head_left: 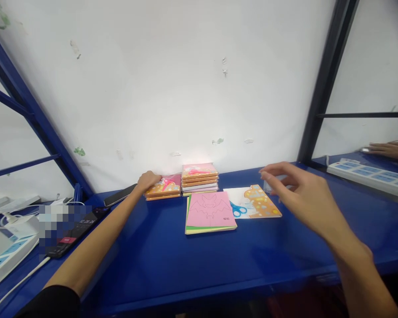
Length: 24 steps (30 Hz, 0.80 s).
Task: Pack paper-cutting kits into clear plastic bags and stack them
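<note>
My left hand [149, 180] is closed over the left edge of a short stack of wrapped paper-craft packs [167, 187] with orange-and-pink covers; its fingertips are partly hidden. Above the right part of the table, my right hand [295, 187] has its thumb and forefinger close together, with a pale translucent piece [269, 184] by the fingers that I cannot make out. Between the hands lies a square stack of coloured paper [212, 208], a bat outline on its pink top sheet. Blue-handled scissors [239, 210] rest on a white-and-orange cover card [262, 203], partly under the paper.
A taller stack of packs [200, 176] stands against the wall. Phones [78, 229], cables and a power strip [13, 251] lie at the left. Blue frame posts [43, 115] flank the table. Beyond the right post are another power strip [371, 176] and another person's hand [389, 150].
</note>
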Available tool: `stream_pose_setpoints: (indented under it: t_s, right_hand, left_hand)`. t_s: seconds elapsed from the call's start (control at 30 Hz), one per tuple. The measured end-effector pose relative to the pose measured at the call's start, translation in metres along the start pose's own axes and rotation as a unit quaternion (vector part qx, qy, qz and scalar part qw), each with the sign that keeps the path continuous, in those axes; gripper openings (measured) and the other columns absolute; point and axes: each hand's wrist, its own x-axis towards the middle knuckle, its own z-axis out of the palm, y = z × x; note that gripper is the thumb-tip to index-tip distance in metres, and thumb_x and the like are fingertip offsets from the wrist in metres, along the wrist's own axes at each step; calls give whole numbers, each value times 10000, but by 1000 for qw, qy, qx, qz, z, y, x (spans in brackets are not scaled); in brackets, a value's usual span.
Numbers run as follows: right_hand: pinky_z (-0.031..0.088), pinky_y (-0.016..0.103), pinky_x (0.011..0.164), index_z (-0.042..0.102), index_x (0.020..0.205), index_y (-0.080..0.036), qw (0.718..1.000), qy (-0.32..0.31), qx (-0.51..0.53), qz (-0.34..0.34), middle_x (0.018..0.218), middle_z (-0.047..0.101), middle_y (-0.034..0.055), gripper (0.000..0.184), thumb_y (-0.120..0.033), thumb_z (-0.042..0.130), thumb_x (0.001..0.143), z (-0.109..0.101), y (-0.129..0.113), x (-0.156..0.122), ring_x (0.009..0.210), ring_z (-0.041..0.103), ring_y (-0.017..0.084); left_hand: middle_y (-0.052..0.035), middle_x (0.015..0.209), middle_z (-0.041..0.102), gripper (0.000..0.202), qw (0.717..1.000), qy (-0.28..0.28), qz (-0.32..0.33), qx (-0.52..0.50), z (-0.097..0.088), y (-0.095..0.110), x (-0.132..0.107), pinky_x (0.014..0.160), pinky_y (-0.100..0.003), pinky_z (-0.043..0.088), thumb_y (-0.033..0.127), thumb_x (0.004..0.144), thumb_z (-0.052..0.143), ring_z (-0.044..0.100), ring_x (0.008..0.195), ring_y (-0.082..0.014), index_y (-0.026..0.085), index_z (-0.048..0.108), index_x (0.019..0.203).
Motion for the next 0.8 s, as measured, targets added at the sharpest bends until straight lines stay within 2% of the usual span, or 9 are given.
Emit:
stream_pose_setpoints:
  t_s: [0.1, 0.17, 0.23, 0.37, 0.43, 0.5, 0.67, 0.73, 0.8]
  right_hand:
    - [479, 315, 605, 743, 991, -289, 994, -101, -50, -2, 818, 762, 1, 280, -504, 563, 971, 6, 2, 1, 665, 697, 203]
    - [446, 311, 586, 747, 923, -267, 982, -174, -77, -8, 752, 742, 14, 366, -523, 496, 995, 11, 2, 0, 651, 688, 210]
    - [424, 311, 578, 734, 816, -238, 967, -237, -97, -12, 710, 728, 36, 453, -531, 448, 1010, 17, 1, -2, 640, 683, 216]
    - [424, 325, 624, 705, 720, -205, 932, -333, -144, 7, 772, 760, 93, 507, -506, 437, 1027, 38, -4, -11, 699, 703, 239]
    - [429, 343, 669, 736, 794, -189, 917, -347, -197, 15, 880, 781, 127, 481, -498, 452, 1030, 52, -8, -17, 805, 726, 281]
    - [430, 364, 705, 757, 895, -178, 910, -334, -244, 19, 973, 783, 150, 443, -498, 481, 1026, 64, -13, -23, 906, 730, 324]
    - [417, 373, 685, 741, 945, -148, 899, -314, -305, -5, 987, 775, 173, 371, -470, 567, 1003, 80, -22, -32, 926, 733, 369]
    - [402, 369, 667, 733, 925, -148, 896, -318, -309, -2, 970, 774, 173, 368, -471, 573, 1001, 80, -22, -32, 913, 732, 371]
    - [386, 361, 650, 724, 901, -158, 897, -328, -297, 12, 962, 772, 164, 367, -486, 587, 990, 79, -20, -30, 882, 728, 354]
  left_hand:
    - [-335, 1210, 644, 440, 996, 68, 50, 40, -4, 7, -27, 966, -540, 470, 412, 849, 710, 562, 1243, -511, 51, 666, 1098]
    - [-328, 1320, 586, 427, 986, 119, 102, 54, -6, 11, -53, 1015, -538, 420, 400, 919, 575, 485, 1328, -493, 73, 625, 1189]
    - [-255, 1255, 638, 353, 977, 129, 159, 57, -5, 14, -82, 1007, -487, 415, 365, 982, 424, 527, 1286, -423, 137, 637, 1150]
    - [-162, 908, 716, 328, 965, 51, 252, 53, 11, 16, -144, 853, -414, 443, 353, 970, 436, 665, 947, -349, 205, 664, 787]
    - [-157, 848, 714, 403, 958, 6, 284, 41, 23, 16, -168, 778, -402, 441, 416, 978, 443, 672, 858, -336, 212, 663, 708]
    - [-144, 803, 696, 425, 951, -30, 306, 28, 34, 16, -184, 753, -401, 439, 447, 982, 439, 668, 826, -329, 213, 702, 743]
    - [-149, 942, 680, 399, 940, -130, 303, -92, 40, 14, -185, 950, -458, 426, 395, 967, 437, 622, 1037, -350, 194, 767, 868]
    - [-154, 1146, 688, 319, 934, -168, 274, -158, 36, 13, -180, 1076, -467, 370, 367, 909, 541, 565, 1212, -358, 196, 785, 1023]
    - [-124, 1365, 637, 391, 903, -233, 245, -263, 31, 14, -178, 1160, -458, 301, 324, 845, 632, 482, 1355, -350, 225, 746, 1207]
